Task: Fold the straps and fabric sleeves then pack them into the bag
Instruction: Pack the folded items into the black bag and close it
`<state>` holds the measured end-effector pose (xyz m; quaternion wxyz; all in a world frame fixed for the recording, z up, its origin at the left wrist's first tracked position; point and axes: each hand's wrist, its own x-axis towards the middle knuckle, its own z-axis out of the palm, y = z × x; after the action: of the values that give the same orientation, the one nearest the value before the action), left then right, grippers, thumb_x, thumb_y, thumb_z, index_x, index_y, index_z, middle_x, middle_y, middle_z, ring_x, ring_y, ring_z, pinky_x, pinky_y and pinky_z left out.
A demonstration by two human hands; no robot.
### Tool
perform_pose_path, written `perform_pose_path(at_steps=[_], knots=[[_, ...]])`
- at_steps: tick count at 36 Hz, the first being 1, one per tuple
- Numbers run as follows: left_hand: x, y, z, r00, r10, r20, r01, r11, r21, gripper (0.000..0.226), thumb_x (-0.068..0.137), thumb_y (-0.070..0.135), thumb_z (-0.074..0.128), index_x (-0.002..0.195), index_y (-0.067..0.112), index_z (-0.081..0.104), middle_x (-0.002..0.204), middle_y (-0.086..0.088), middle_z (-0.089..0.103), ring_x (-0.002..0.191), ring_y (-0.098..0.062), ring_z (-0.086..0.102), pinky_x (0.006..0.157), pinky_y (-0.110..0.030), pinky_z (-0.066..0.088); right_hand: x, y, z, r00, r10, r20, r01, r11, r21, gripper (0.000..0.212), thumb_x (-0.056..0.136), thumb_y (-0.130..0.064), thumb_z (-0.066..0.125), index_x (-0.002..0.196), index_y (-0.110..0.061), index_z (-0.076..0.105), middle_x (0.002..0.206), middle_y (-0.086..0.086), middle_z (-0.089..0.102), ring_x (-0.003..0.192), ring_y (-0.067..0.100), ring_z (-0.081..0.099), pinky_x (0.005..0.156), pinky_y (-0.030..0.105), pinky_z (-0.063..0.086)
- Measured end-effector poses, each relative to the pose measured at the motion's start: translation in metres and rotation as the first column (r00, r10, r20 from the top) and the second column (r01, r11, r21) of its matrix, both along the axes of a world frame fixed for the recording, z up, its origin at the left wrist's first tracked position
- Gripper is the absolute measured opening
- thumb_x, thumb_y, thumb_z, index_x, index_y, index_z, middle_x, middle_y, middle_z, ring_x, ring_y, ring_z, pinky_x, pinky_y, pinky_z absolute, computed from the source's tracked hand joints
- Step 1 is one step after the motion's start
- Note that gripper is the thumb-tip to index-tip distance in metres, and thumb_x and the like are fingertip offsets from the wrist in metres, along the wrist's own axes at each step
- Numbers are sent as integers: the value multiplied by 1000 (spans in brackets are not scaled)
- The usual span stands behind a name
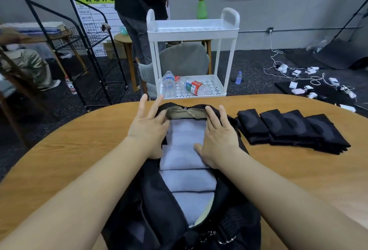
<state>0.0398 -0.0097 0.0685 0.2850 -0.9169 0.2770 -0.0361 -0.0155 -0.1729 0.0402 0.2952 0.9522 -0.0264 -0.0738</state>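
Trouble could come from the pale grey folded fabric sleeves (187, 162) popping up or sliding out of their neat row if I push too hard or let go too fast. They are soft and stacked edge over edge, so I think one nudge could muddle them. The bag's mouth could also flop shut over them, because its sides are floppy cloth.

My left hand (148, 128) lies flat with its fingers (154, 108) straight and spread, holding nothing. Its fingers press on the far rim of the big black cloth bag (159, 200), just where the tan lining shows. My right hand (217, 138) is flat and spread too, gripping nothing. Its fingers (212, 113) reach to the same far rim, and its palm rests on the right edge of the grey row.

The grey sleeves sit inside the open bag, between my two hands and running back toward me under my wrists. I count about five soft folded pieces, each lapped on the next.

Out past my right fingers, well apart from them, a row of black folded fabric pieces (294, 128) waits on the round wooden worktop (298, 170). They lean on each other like fallen books. I think they still need packing, so the job looks partly done. There may be little room left in the bag for them.
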Motion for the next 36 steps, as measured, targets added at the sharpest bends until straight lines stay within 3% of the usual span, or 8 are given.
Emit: perform_pose_path(at_steps=[3, 7, 12, 15, 21, 25, 33, 36], knots=[[-5, -2, 0, 1000, 5, -27, -7, 997, -74, 65, 84, 29, 48, 147, 23, 34, 164, -5, 6, 143, -35, -31, 93, -65, -35, -6, 2, -1, 998, 36, 53, -42, 992, 123, 81, 99, -58, 11, 152, 4, 11, 162, 15, 9, 145, 31, -25, 111, 58, -23], [-14, -5, 5, 997, -37, -74, 20, 973, -229, 53, 87, 26, 46, 140, 24, 42, 162, 1, 15, 148, -27, -21, 97, -62, -33, -19, 3, 11, 986, 140, 93, -162, 935, 315, 70, 102, -52, 12, 155, -7, 7, 162, 16, 3, 146, 28, -24, 113, 56, -20], [-35, -17, 11, 993, -81, -80, 45, 924, -381, 49, 94, 22, 39, 142, 30, 39, 161, 7, 19, 150, -20, -14, 104, -60, -27, -46, -2, 23, 968, 177, 180, -241, 861, 448, 64, 102, -53, 13, 156, -17, 9, 163, 10, 2, 146, 26, -25, 111, 52, -22], [-47, -28, 13, 988, -111, -103, 48, 876, -481, 53, 95, 18, 37, 147, 32, 33, 162, 7, 17, 150, -18, -11, 109, -57, -23, -63, -16, 23, 969, 88, 231, -198, 837, 509, 64, 102, -53, 14, 155, -19, 12, 163, 10, 4, 147, 25, -22, 111, 51, -21], [-67, -68, 9, 977, -195, -84, 107, 793, -600, 46, 103, 24, 32, 148, 31, 33, 160, 6, 21, 150, -17, 2, 118, -48, -7, -97, -57, 10, 971, -147, 189, -7, 771, 637, 63, 102, -51, 18, 156, -21, 6, 163, 9, -1, 147, 25, -21, 115, 51, -13], [-71, -100, 4, 967, -234, -105, 114, 758, -643, 46, 104, 25, 33, 149, 31, 32, 160, 7, 22, 149, -14, 7, 117, -40, -4, -112, -82, -4, 947, -282, 155, 104, 723, 683, 64, 102, -52, 17, 156, -21, 1, 163, 9, -3, 148, 27, -17, 117, 52, -8], [-49, -158, -1, 937, -305, -171, 127, 752, -647, 45, 105, 23, 32, 149, 32, 32, 159, 6, 26, 147, -13, 16, 114, -33, 8, -110, -122, -27, 838, -523, 156, 162, 511, 844, 67, 103, -51, 21, 155, -20, -7, 163, 11, -7, 150, 26, -3, 117, 48, 3], [-32, -181, -3, 927, -302, -222, 105, 777, -620, 46, 105, 23, 31, 150, 33, 30, 160, 5, 25, 147, -15, 18, 114, -37, 12, -98, -129, -35, 803, -573, 168, 158, 476, 865, 67, 103, -50, 22, 155, -21, -8, 163, 12, -9, 150, 26, -4, 117, 47, 3]])
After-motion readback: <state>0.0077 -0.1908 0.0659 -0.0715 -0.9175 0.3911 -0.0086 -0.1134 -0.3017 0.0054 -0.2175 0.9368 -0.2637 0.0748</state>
